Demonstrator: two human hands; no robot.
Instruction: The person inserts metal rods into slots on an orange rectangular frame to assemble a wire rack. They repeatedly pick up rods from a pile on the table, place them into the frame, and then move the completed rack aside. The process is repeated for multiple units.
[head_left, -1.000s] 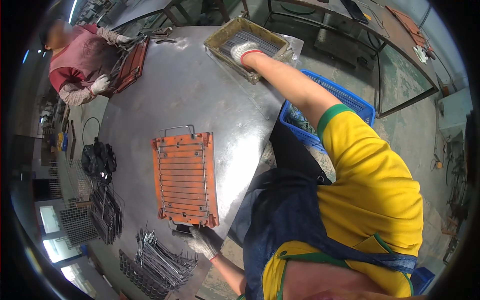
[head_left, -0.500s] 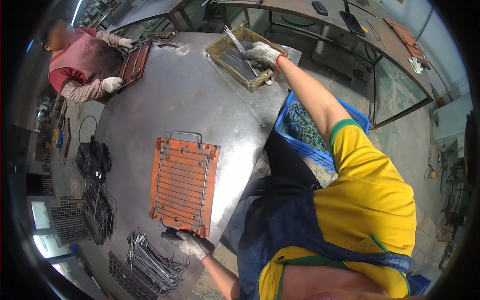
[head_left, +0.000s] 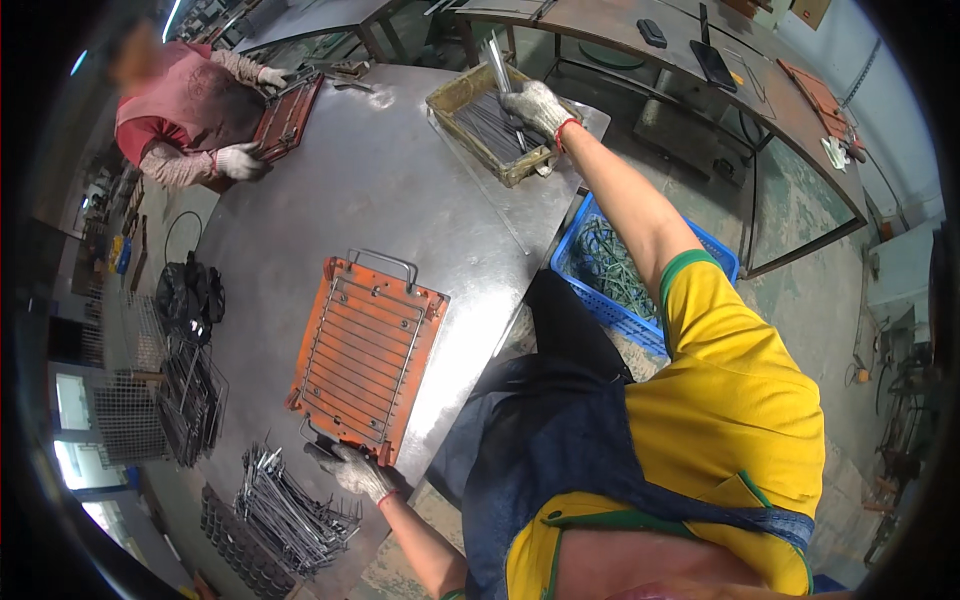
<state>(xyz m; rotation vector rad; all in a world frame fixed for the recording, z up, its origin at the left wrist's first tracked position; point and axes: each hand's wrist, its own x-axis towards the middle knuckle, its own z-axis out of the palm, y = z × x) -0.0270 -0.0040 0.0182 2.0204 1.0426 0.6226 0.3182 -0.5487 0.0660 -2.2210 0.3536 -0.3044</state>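
Observation:
My right hand (head_left: 540, 108), in a pale work glove, grips a bundle of thin metal rods (head_left: 497, 65). It is over a yellowish, worn box (head_left: 470, 145) with more rods lying inside. At the near end of an orange slotted jig (head_left: 385, 425), my gloved left hand (head_left: 358, 472) is closed at the edge, its fingertips partly hidden in dark shadow. On the jig lies a wire rack (head_left: 365, 345) of parallel rods in a frame. A bent metal handle (head_left: 385, 258) stands at the jig's far end.
A metal table (head_left: 270, 300) bears a heap of wire parts (head_left: 295, 510) near my left hand. A blue basket (head_left: 625, 325) of green strands stands beside the table. Across from me, a co-worker (head_left: 185, 110) in gloves holds another reddish jig (head_left: 290, 115). Dark wire racks (head_left: 190, 390) line the left edge.
The jig has turned slightly clockwise, my left hand staying at its near end. My right hand has raised the rods a little, and they stand more upright. The view has shifted somewhat.

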